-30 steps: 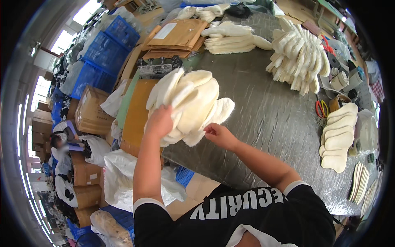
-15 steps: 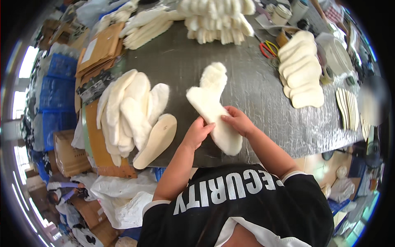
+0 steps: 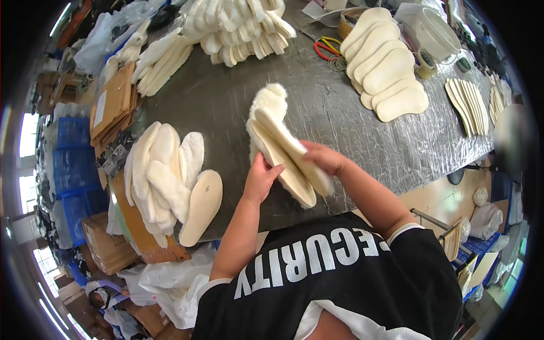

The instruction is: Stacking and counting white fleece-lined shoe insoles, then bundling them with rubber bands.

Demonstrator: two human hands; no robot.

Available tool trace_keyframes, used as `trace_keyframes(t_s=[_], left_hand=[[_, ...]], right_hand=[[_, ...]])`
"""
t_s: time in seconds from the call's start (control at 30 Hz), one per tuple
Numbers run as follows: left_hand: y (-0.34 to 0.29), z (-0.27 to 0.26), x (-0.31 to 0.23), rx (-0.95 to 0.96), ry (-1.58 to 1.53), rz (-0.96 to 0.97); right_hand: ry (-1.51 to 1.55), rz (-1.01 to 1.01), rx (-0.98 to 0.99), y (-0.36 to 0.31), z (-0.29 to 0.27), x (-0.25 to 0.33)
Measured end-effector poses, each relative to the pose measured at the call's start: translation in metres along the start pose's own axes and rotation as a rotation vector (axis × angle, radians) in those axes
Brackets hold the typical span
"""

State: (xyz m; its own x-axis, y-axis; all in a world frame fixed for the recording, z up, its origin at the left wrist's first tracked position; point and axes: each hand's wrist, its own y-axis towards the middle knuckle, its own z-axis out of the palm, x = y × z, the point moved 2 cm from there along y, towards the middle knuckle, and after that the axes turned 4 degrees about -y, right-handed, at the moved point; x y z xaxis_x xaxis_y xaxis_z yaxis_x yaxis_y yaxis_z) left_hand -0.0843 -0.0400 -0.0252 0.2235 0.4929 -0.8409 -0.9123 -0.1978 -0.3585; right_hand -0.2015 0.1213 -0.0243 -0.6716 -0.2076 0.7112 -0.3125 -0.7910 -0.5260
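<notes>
My left hand (image 3: pixel 262 178) is closed on a cream insole (image 3: pixel 283 170), its thumb over the smooth face near the middle. My right hand (image 3: pixel 324 158) grips the edge of a second insole (image 3: pixel 294 148), which is tilted beside the first and slightly blurred. Their smooth sides face each other like an opened pair. Just past their far ends a fluffy white fleece piece (image 3: pixel 271 99) lies on the table. To the left is a heap of fleece insoles (image 3: pixel 164 170), with one smooth-side-up insole (image 3: pixel 203 207) at its near right edge.
Stacked fleece insoles (image 3: pixel 238 34) stand at the back. Smooth insoles lie overlapped (image 3: pixel 391 68) at the right, near red-and-yellow-handled scissors (image 3: pixel 327 48) and a clear tub (image 3: pixel 430 34). A row of thin insoles (image 3: pixel 467 107) is farther right. Brown cardboard (image 3: pixel 113 105) and blue crates (image 3: pixel 73 170) are at left.
The held fleece insole, fluffy side up before, now shows as two insoles parted with smooth faces visible. My right hand has turned the right one. The whole view has shifted and turned.
</notes>
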Motion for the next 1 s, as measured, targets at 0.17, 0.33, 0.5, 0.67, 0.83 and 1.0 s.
trace_keyframes(t_s=[0.17,0.33,0.5,0.67,0.83,1.0], left_hand=[[-0.02,0.002,-0.008,-0.107,0.263,0.173],[-0.019,0.034,-0.027,-0.042,-0.245,0.218],[0.013,0.052,0.014,0.096,0.138,0.047],[0.007,0.058,0.007,0.132,0.582,0.085],[-0.031,0.1,-0.067,0.415,1.605,0.741],[-0.03,0.11,-0.056,0.446,1.597,0.897]], right_hand=[[-0.051,0.091,-0.124,-0.019,-0.054,0.012],[-0.033,0.001,-0.128,-0.028,-0.068,-0.003],[0.407,0.029,0.118,-0.027,-0.05,-0.013],[-0.036,-0.091,0.058,-0.048,-0.051,-0.014],[0.489,0.036,0.305,-0.072,-0.053,-0.011],[0.24,0.112,0.403,-0.072,-0.056,-0.021]])
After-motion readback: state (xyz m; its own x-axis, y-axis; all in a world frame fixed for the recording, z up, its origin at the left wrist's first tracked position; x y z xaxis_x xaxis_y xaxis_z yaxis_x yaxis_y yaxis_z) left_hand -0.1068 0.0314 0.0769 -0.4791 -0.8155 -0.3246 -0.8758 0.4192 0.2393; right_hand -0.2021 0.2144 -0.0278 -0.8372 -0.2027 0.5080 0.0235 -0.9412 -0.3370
